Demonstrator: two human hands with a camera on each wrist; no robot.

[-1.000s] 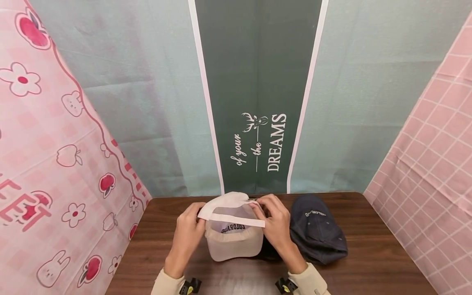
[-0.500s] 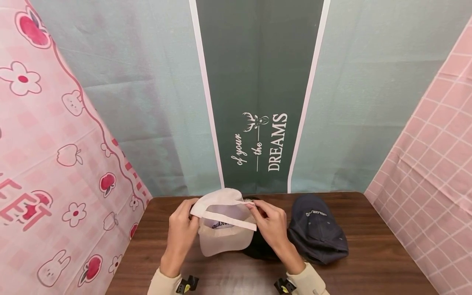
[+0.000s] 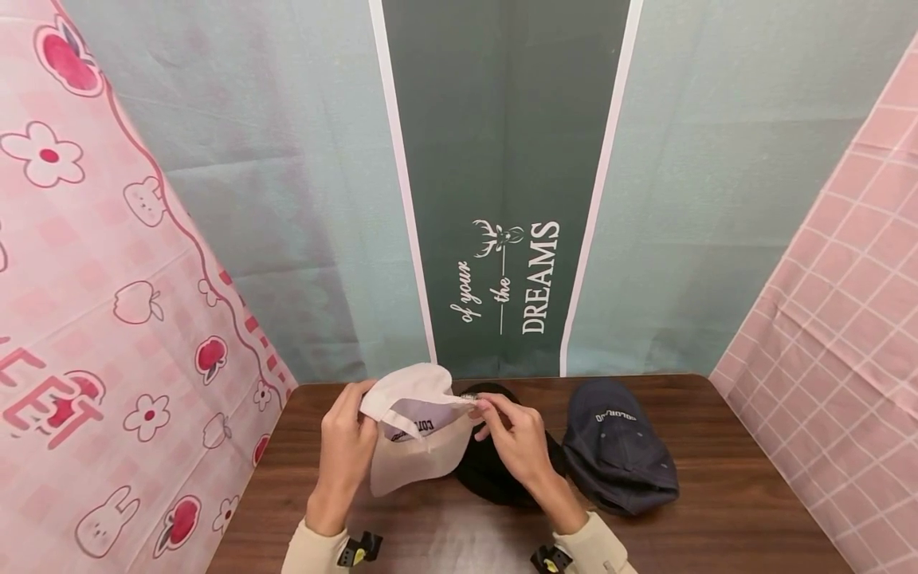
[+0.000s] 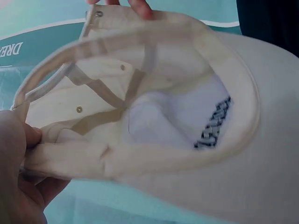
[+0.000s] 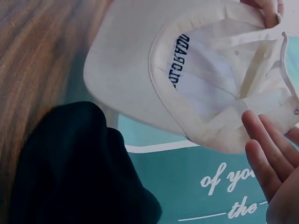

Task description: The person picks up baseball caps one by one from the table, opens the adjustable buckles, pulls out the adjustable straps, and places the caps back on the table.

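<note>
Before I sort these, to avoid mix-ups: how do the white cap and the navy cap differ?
The white cap has dark lettering; the navy cap has pale lettering. The left hand and right hand hold the white cap; the navy cap lies on the table. The white cap's opening faces the head camera; the navy cap's crown does. Both carry COLORADO lettering.

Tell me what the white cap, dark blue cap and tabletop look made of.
White cap: matte fabric, perhaps cotton; seams and soft folds show. Dark blue cap: matte cloth, likely; its crown is creased. Tabletop: wood or wood-look laminate; brown grain, faint sheen.
</note>
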